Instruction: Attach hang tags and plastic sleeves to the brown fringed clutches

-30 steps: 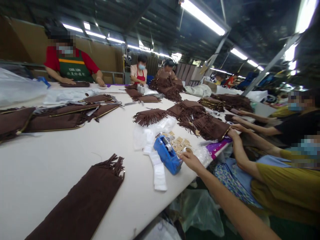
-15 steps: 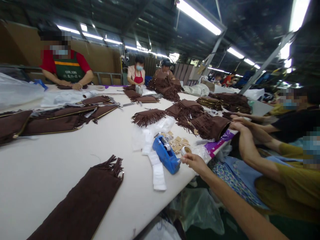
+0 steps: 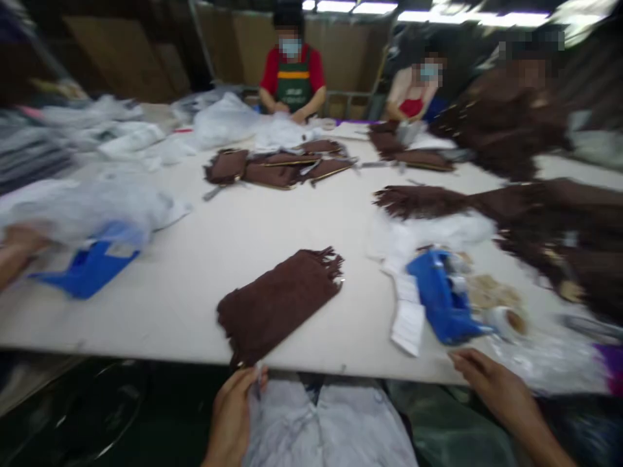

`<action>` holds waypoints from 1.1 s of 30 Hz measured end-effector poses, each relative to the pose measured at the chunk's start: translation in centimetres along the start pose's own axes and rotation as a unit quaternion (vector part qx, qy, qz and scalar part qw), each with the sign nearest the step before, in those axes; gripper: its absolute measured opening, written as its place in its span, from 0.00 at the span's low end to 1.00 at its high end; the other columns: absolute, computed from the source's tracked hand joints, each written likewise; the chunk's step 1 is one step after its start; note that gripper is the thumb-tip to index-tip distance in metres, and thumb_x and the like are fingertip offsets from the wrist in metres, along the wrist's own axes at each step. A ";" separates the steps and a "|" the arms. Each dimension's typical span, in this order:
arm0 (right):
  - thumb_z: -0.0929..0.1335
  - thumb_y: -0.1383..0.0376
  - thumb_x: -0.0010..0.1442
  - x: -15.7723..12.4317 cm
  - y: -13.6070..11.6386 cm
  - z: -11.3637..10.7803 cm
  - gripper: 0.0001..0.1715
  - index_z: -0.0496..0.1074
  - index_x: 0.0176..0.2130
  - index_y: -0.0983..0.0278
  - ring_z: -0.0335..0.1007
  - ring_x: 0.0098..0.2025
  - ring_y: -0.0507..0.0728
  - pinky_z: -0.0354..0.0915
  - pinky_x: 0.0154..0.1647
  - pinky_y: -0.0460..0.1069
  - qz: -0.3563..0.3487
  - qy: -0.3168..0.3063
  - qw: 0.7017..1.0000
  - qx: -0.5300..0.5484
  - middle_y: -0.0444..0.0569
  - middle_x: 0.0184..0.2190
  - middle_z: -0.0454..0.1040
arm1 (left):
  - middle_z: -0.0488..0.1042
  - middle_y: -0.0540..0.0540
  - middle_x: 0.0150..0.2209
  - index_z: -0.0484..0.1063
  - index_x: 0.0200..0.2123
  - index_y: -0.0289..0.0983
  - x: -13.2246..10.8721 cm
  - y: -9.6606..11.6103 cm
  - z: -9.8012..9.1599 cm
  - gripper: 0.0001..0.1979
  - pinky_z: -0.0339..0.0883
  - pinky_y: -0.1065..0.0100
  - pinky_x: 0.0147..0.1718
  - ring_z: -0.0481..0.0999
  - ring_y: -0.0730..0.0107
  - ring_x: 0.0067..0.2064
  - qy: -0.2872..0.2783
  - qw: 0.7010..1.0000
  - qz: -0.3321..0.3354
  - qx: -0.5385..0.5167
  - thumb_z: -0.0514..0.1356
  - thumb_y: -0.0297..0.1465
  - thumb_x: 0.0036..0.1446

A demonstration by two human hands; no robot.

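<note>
A dark brown fringed pouch [image 3: 282, 301] lies flat at a slant near the table's front edge, fringe at its upper right end. Just below its lower corner is my left hand [image 3: 231, 412], thumb and fingers pinched on a thin pale strip [image 3: 257, 379]; whether the strip joins the pouch is unclear. My right hand [image 3: 491, 383] hovers at the table edge, just below and apart from a blue tape dispenser [image 3: 442, 298]. Its fingertips are together, and anything between them is too blurred to make out. White folded labels [image 3: 407, 318] lie beside the dispenser.
Brown fringed pieces [image 3: 559, 220] are heaped on the right, by a tape roll [image 3: 509, 323]. More brown pouches [image 3: 277, 170] lie farther back. Another person's hand [image 3: 24, 240] is at left near clear plastic bags [image 3: 92, 201] and a second blue dispenser [image 3: 87, 266]. Co-workers stand across.
The view has swung left. My right hand has come away from the dispenser's front end, where its fingers were. My left hand has come into view below the pouch.
</note>
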State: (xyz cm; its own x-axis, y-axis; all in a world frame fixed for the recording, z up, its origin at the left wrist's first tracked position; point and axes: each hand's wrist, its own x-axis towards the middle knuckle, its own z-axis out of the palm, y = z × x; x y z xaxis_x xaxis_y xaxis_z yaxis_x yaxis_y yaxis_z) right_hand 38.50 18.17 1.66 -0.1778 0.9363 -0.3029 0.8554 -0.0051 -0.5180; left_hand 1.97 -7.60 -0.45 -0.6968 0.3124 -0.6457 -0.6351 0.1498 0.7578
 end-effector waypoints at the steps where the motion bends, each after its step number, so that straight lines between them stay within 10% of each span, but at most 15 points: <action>1: 0.67 0.50 0.48 0.4 -1.1 1.6 0.18 0.75 0.35 0.57 0.72 0.31 0.62 0.64 0.32 0.52 -0.019 -0.030 0.999 0.016 0.50 0.30 0.78 | 0.76 0.43 0.26 0.75 0.25 0.30 0.5 -0.3 -0.7 0.10 0.68 0.69 0.31 0.73 0.68 0.30 -0.018 1.000 -0.003 -0.016 0.70 0.31 0.41; 7: 0.63 0.56 0.59 -3.9 -17.1 13.0 0.17 0.74 0.42 0.61 0.70 0.32 0.55 0.65 0.33 0.47 -0.214 -0.336 0.896 0.198 0.47 0.33 0.76 | 0.76 0.43 0.27 0.74 0.26 0.31 0.5 -0.9 -1.5 0.08 0.64 0.69 0.30 0.72 0.70 0.28 -0.006 0.999 0.018 -0.047 0.66 0.31 0.44; 11: 0.62 0.66 0.60 -6.5 -25.1 18.0 0.12 0.75 0.38 0.62 0.71 0.36 0.53 0.63 0.37 0.45 -0.335 -0.419 0.816 0.216 0.45 0.33 0.76 | 0.73 0.48 0.23 0.71 0.25 0.34 0.0 -1.4 -1.5 0.06 0.62 0.70 0.30 0.70 0.71 0.27 -0.004 0.997 0.072 -0.024 0.62 0.31 0.49; 33: 0.63 0.70 0.60 -7.9 -29.9 19.8 0.10 0.71 0.40 0.58 0.72 0.33 0.54 0.56 0.29 0.45 -0.512 -0.301 0.761 -0.262 0.46 0.34 0.75 | 0.74 0.46 0.29 0.75 0.30 0.32 -0.3 -1.4 -2.0 0.07 0.63 0.70 0.33 0.70 0.70 0.32 -0.018 0.986 -0.014 -0.163 0.65 0.29 0.44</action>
State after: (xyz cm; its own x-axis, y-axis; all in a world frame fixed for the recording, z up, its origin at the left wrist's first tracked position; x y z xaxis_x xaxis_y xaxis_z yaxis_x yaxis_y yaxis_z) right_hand 4.70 3.94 3.72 -0.9370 0.0242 -0.3485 0.1676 0.9065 -0.3875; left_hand 2.40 -9.82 -1.53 -0.6692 0.3460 -0.6576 -0.7313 -0.1498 0.6654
